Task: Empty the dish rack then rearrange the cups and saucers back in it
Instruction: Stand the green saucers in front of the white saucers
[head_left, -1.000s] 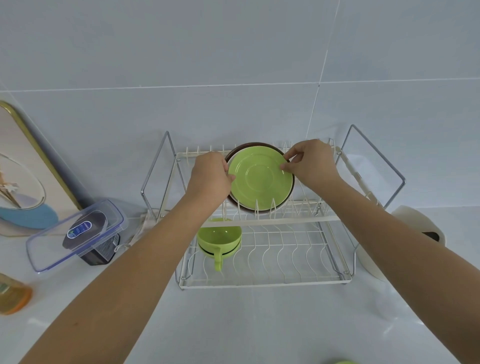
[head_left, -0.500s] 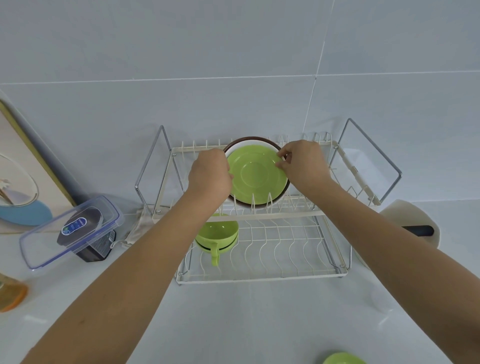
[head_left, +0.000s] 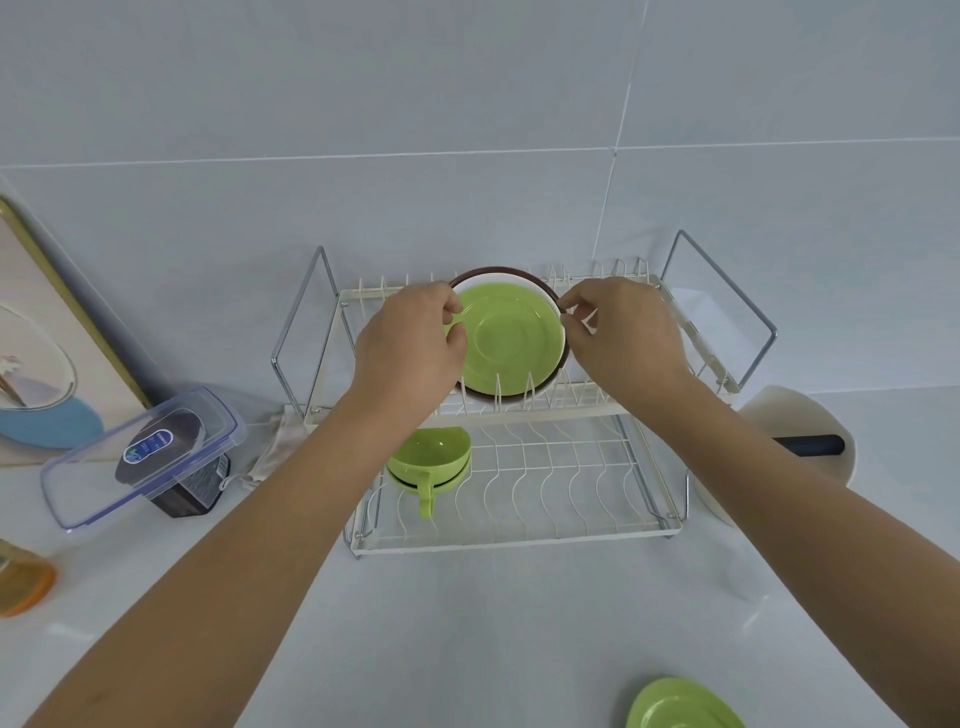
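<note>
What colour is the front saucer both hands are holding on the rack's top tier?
Light green saucer, seen clearly in the head view.

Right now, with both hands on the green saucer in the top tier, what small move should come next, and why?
Probably lift the green saucer straight up out of its slot. The left hand and right hand pinch its opposite edges, it stands upright between the dish rack prongs, and a brown-rimmed plate sits close behind it.

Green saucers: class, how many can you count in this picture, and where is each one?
2 for certain. One round green saucer stands upright in the white wire dish rack's upper tier, held by both hands. Another lies on the counter, bottom right, partly cropped. More may hide under the cup.
</note>
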